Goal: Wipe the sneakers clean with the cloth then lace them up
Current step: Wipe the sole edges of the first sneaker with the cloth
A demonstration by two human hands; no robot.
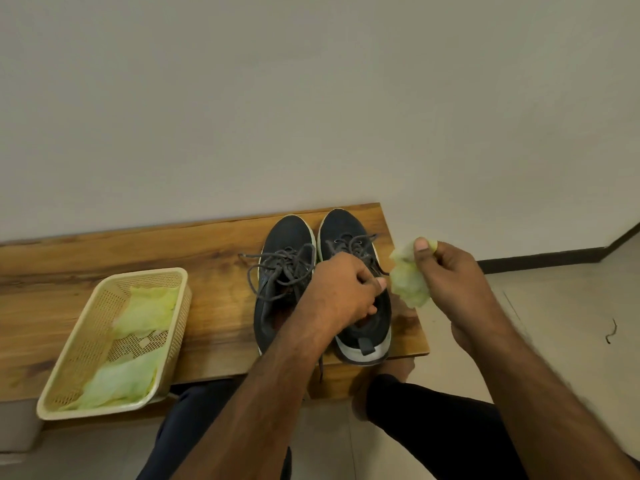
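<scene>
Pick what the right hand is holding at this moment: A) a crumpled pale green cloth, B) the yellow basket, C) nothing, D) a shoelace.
A: the right hand pinches a crumpled pale green cloth just right of the right sneaker, while the left hand grips that sneaker's collar.

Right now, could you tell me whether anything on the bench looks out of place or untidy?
Only the laces: the left sneaker has its laces loose and trailing onto the bench. The right sneaker sits with its heel slightly past the bench's front edge. Nothing looks spilled or damaged.
</scene>
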